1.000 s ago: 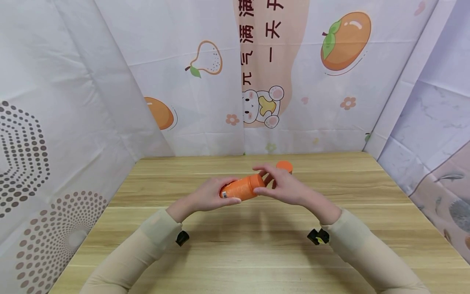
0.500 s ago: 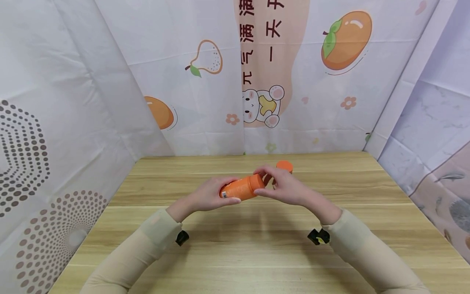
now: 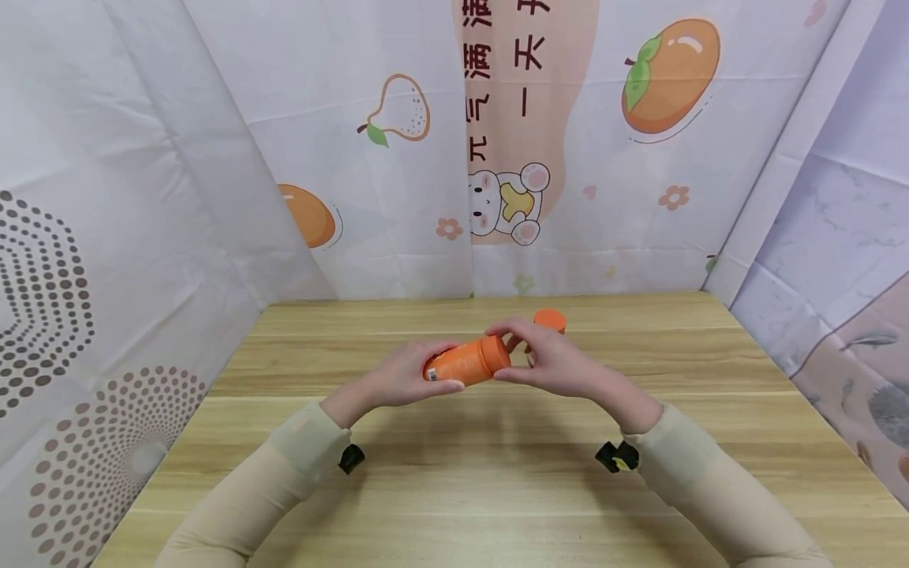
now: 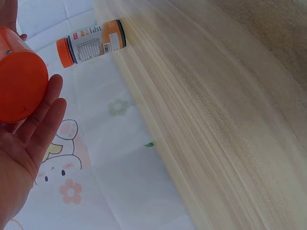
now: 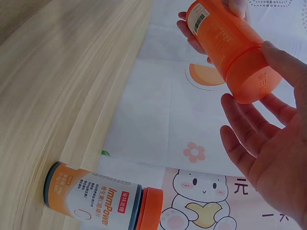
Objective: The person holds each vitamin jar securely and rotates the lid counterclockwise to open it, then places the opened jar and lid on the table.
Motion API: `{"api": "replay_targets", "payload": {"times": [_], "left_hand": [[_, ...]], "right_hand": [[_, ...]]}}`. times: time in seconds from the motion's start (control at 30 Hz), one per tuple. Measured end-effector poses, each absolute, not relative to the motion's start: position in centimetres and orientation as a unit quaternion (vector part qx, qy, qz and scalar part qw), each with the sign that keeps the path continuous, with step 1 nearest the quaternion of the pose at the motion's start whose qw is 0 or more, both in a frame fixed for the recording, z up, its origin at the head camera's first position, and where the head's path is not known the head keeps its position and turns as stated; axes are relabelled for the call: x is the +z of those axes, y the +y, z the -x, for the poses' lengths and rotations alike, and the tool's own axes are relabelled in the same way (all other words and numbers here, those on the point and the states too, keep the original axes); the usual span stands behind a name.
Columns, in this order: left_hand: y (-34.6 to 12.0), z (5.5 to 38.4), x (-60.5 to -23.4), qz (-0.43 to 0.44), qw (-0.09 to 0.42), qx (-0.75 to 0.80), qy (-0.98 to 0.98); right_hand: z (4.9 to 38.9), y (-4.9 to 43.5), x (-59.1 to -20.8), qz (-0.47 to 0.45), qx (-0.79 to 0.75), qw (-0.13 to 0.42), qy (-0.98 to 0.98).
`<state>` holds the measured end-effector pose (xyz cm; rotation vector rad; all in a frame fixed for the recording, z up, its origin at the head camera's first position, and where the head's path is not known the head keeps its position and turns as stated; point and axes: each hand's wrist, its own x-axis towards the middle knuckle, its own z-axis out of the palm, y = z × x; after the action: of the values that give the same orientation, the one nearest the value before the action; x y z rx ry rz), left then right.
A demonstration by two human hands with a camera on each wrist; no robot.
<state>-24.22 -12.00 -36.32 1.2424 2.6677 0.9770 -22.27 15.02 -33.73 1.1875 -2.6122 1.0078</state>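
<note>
In the head view my left hand [image 3: 405, 377] grips an orange pill bottle [image 3: 458, 364] by its base end and holds it tilted nearly sideways above the table, its cap end toward the right. My right hand [image 3: 550, 363] pinches the orange cap [image 3: 497, 354] between thumb and fingers. The cap sits on the bottle. From the right wrist view, the thumb lies on one side of the cap [image 5: 252, 79] and the fingertips are at its other side. The left wrist view shows the bottle's orange round base [image 4: 21, 86] against the left fingers.
Behind the right hand, a second bottle with an orange cap [image 3: 550, 319] stands upright on the wooden table [image 3: 469, 489]. Its white and orange label [image 5: 100, 199] shows in the right wrist view. A printed white curtain [image 3: 398, 181] hangs along the table's back edge.
My right fingers, spread apart over the cap a second ago, have closed in onto it. My left hand and the bottle have barely moved.
</note>
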Motion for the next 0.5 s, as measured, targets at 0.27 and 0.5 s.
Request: {"api": "replay_targets", "payload": {"times": [0.27, 0.5], "left_hand": [[-12.28, 24.37, -36.28, -0.405, 0.014, 0.315, 0.858], [-12.22, 24.34, -36.45, -0.406, 0.012, 0.311, 0.859]], "right_hand": [[22.36, 14.91, -33.59, -0.399, 0.324, 0.06, -0.856], [22.13, 14.99, -33.53, -0.384, 0.33, 0.044, -0.861]]}}
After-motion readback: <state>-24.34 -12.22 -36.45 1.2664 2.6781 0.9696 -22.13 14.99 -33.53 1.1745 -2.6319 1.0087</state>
